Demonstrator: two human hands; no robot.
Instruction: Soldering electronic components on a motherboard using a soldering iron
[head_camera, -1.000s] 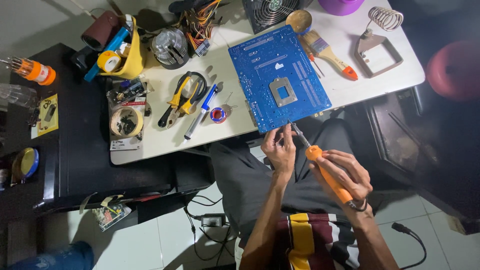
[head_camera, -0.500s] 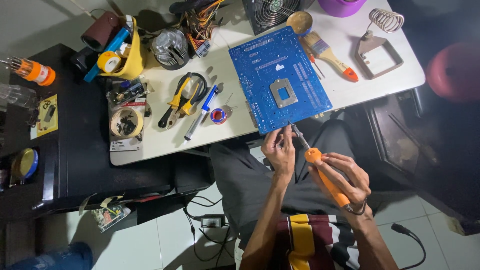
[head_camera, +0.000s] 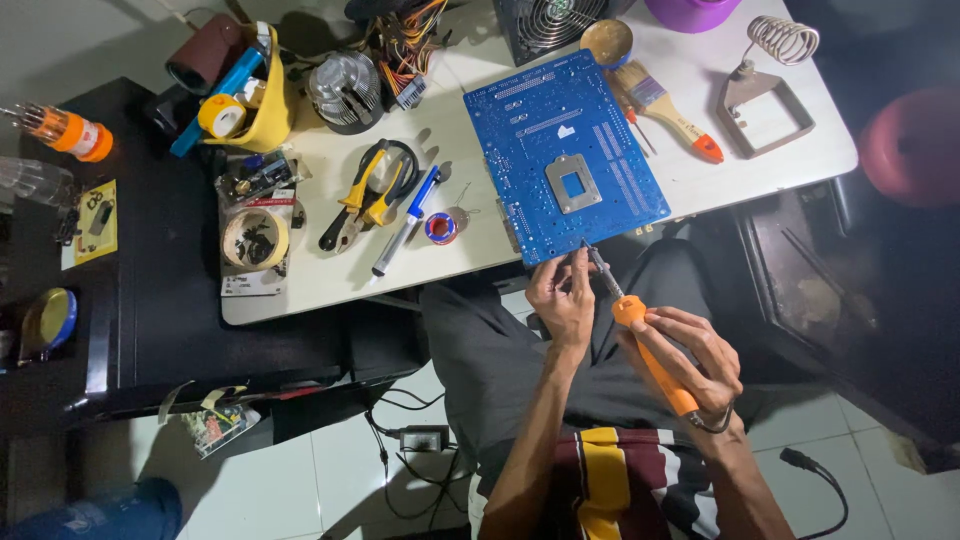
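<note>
The fingers of the right hand (head_camera: 690, 350) are wrapped closed round the orange handle of a soldering iron (head_camera: 655, 360), at lower right of centre in the frame. Its metal tip points up and to the left, toward the lower edge of the blue circuit board (head_camera: 565, 150). The fingers of the left hand (head_camera: 562, 295) are pinched together just beside that tip; whether something thin is held between them cannot be told. Since skin is kept so near the tip, a burn could be caused by a small slip. The board lies at upper centre on the white table (head_camera: 320, 280), with its lower edge at the table's rim, so it could be tipped off by pressure there. A solder spool (head_camera: 440, 228) and pliers (head_camera: 360, 195) lie left of the board, and the coiled iron stand (head_camera: 765, 90) sits at upper right, well apart from the iron; a hot iron could therefore be set down carelessly.
</note>
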